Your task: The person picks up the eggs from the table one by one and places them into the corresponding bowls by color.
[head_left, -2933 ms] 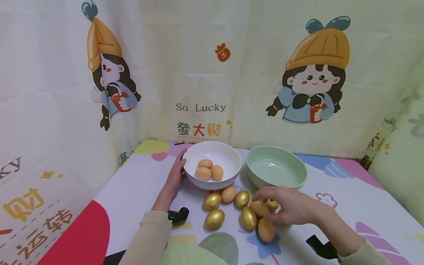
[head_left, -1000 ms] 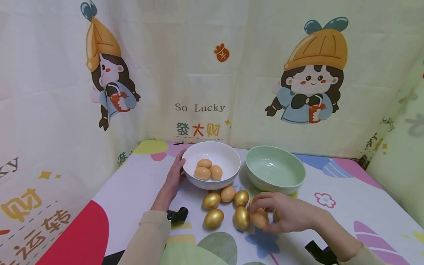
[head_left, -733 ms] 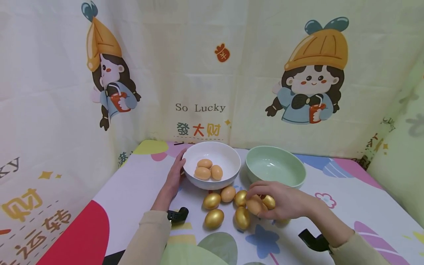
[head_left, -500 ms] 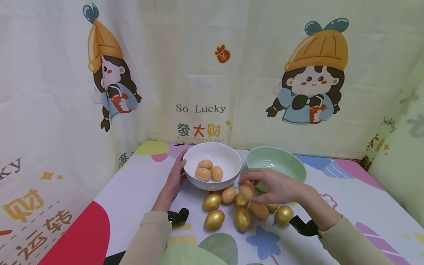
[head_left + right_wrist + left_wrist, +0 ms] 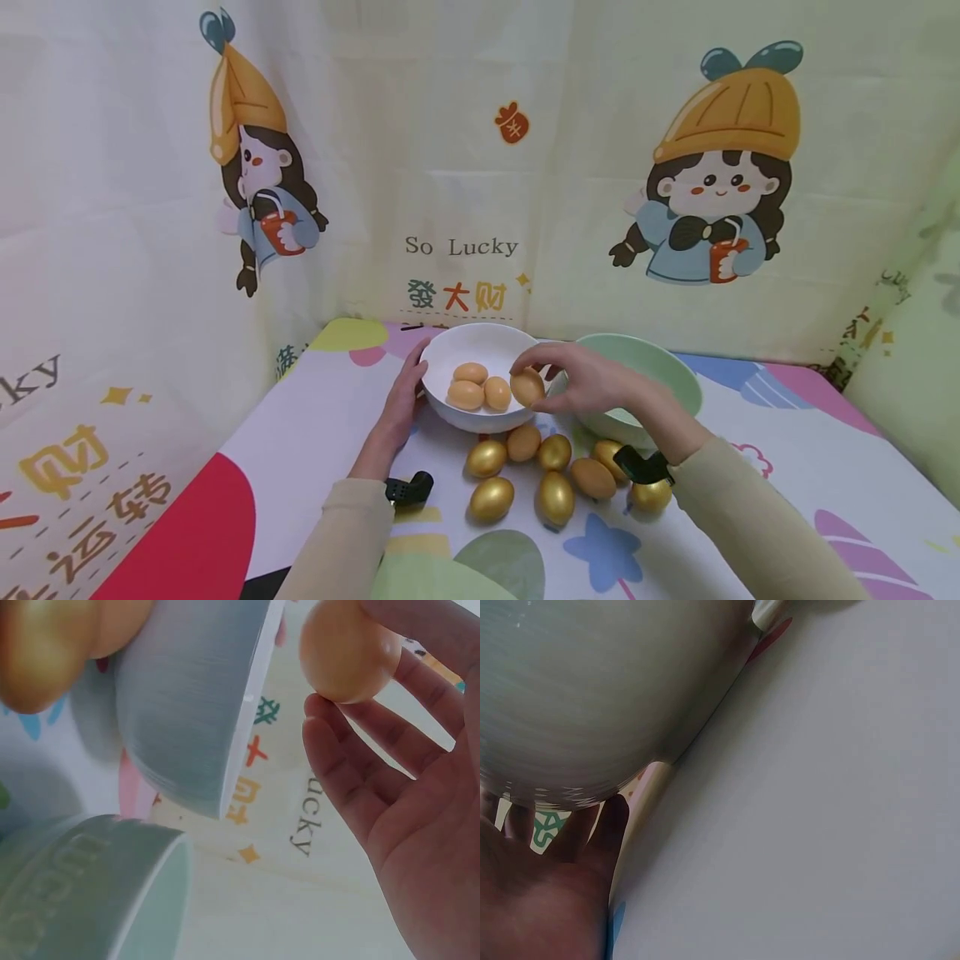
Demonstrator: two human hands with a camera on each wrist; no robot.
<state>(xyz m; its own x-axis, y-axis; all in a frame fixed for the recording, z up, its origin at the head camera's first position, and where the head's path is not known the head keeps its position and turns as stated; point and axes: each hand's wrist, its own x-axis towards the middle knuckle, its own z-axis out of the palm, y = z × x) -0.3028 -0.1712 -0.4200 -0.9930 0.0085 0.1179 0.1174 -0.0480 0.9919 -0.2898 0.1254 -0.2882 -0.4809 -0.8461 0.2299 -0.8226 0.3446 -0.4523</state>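
Note:
My right hand [image 5: 588, 379] pinches a brown egg [image 5: 528, 387] between thumb and fingertips, over the right rim of the white bowl [image 5: 480, 337]. In the right wrist view the egg stands clear of the bowl's side. Three brown eggs [image 5: 467, 395] lie inside this bowl. With fairly straight fingers, my left hand [image 5: 397, 408] rests against the bowl's left outer side; the left wrist view shows the fingertips touching its wall. In front lie two loose brown eggs [image 5: 593, 478] and several gold eggs [image 5: 556, 498].
A green bowl [image 5: 678, 392] stands right of the white one, partly hidden by my right hand and forearm; no egg shows in its visible part. The patterned tablecloth [image 5: 300, 467] reaches a printed curtain [image 5: 585, 208] at the back.
My right hand has picked a brown egg from the front right group and carried it up and left to the white bowl. Another brown egg there has shifted. My left hand stays at the bowl.

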